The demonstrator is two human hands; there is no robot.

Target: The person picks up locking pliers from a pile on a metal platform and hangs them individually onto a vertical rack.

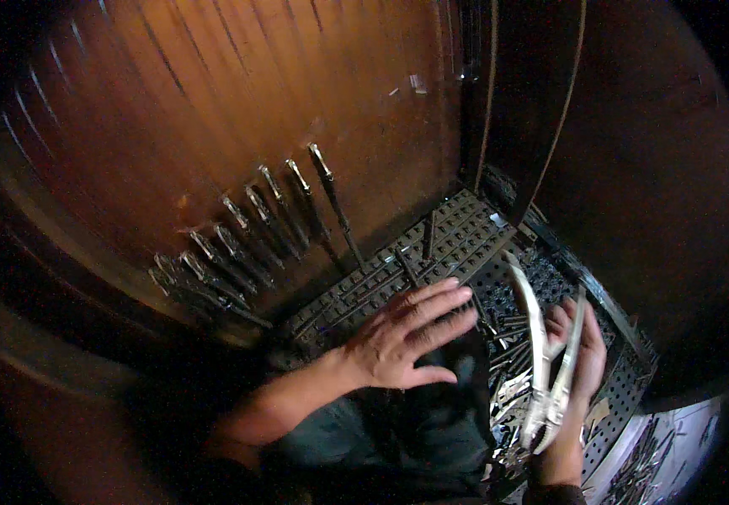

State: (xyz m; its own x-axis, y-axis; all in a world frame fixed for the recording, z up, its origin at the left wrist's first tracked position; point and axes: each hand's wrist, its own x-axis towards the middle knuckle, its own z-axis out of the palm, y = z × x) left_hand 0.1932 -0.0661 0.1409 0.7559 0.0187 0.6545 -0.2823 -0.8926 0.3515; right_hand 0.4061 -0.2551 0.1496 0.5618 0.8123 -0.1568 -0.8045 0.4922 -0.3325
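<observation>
- A row of tools (274,220) is leaning along the brown panel (364,101), their shiny tips pointing up.
- The left hand (407,341) is reaching over the lap (364,429), holding nothing; its fingers are spreading slightly apart, with the thumb standing well away, and they are hiding part of the rack behind.
- That rack (474,223), a grid of small openings, is running along the panel's foot, with a few dark rods (429,236) lying on it.
- A heap of metal pieces (508,362) is lying between the two hands, partly blocked from view by the pliers.
- The pliers (540,370) are resting in the right hand, handles parting upward, head pointing down toward the wrist.
- The right hand (587,370) is curling its fingers around one handle; how tightly, I cannot tell.
- A perforated plate (604,438) is showing beside the right wrist.
- Farther right, thin bits (651,454) are lying scattered on a pale sheet (625,471), below a dark panel (651,168).
</observation>
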